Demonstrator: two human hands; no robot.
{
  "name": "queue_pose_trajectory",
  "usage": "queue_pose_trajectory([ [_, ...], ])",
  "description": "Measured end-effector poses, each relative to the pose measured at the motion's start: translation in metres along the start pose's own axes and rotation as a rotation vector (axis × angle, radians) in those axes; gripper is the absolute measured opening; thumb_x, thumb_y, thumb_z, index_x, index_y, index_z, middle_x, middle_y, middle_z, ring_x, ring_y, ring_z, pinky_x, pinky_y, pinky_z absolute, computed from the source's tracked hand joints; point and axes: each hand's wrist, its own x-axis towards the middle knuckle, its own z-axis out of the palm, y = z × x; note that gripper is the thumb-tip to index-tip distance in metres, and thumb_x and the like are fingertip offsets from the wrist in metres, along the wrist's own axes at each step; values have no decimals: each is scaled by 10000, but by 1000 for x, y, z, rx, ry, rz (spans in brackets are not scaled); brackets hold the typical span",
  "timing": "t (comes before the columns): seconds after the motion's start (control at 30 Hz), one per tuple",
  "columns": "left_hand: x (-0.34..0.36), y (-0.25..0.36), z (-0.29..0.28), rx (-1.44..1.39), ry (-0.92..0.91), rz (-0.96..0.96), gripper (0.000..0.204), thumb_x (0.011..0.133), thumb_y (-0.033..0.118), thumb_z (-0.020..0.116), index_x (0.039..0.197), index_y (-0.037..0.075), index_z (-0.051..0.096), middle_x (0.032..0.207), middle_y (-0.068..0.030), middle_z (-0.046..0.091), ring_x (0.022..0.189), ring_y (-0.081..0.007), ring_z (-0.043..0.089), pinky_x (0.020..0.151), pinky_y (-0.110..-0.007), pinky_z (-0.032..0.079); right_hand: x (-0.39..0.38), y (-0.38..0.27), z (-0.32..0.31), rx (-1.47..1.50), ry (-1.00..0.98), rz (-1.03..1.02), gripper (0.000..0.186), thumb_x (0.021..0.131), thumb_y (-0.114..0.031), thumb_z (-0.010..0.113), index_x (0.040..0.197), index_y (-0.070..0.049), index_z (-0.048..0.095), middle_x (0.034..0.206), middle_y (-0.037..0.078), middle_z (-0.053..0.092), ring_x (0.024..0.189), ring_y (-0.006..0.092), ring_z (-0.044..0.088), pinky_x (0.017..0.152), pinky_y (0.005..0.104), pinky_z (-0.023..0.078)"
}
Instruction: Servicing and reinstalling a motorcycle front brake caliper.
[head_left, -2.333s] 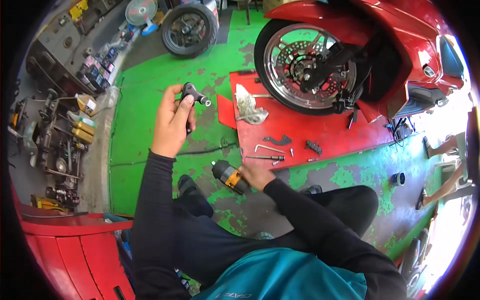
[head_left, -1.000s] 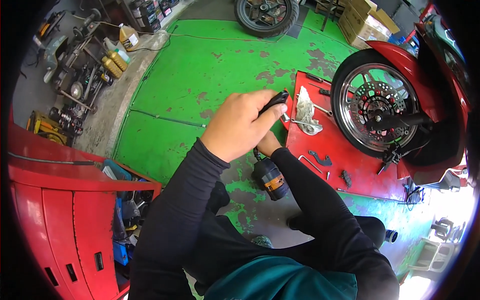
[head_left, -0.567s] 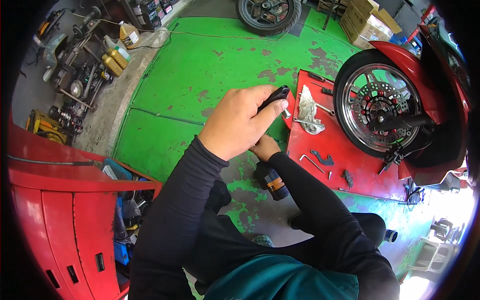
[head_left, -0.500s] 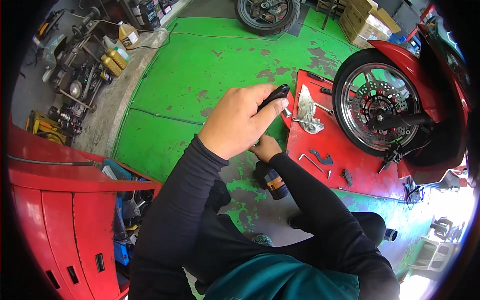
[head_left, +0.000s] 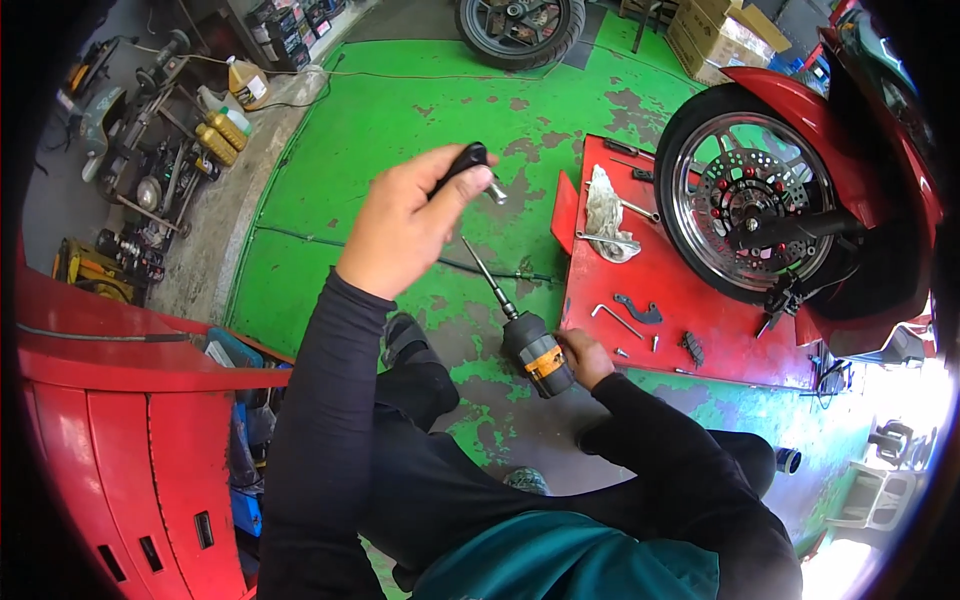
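Observation:
My left hand (head_left: pixel 405 220) is raised over the green floor. Its fingers are closed around a short black-handled tool (head_left: pixel 462 165) with a shiny metal end; the exact kind is not clear. Lower and to the right, a black and orange power driver (head_left: pixel 537 352) carries a long thin metal bit (head_left: pixel 487 277) aimed up and left. My right hand (head_left: pixel 590 358) is closed at the driver's right side, apparently on its grip, which the body hides. The bit's tip lies just below my left hand, apart from the black tool.
Right, a red platform (head_left: pixel 600 300) bears a rag (head_left: pixel 603 212), wrenches, a hex key (head_left: pixel 618 321), a black lever (head_left: pixel 640 309) and small parts beside a red motorcycle's front wheel (head_left: pixel 750 190). A red cabinet (head_left: pixel 120 440) stands left. A loose wheel (head_left: pixel 520 30) is at the back.
My left hand has moved left with the black-handled tool. My right hand has shifted from the driver's front end down and right to its side. The long bit now shows.

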Motion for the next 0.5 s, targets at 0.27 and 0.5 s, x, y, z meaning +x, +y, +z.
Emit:
queue_pose_trajectory([
  [0.27, 9, -14, -8, -81, -3, -146, 287, 1028, 272, 577, 1130, 17, 661, 685, 21, 561, 567, -59, 497, 550, -235, 427, -49, 10, 31, 255, -203, 220, 442, 825, -103, 680, 1255, -65, 583, 1155, 203, 637, 1086, 391, 612, 922, 421, 507],
  [0.5, 17, -16, -2, -103, -9, -190, 287, 1033, 257, 565, 1108, -8, 649, 769, -36, 659, 652, -106, 627, 609, -255, 499, -45, -10, 78, 20, 68, -115, 415, 882, -278, 695, 1228, -64, 610, 1194, 177, 654, 1147, 334, 624, 970, 399, 499],
])
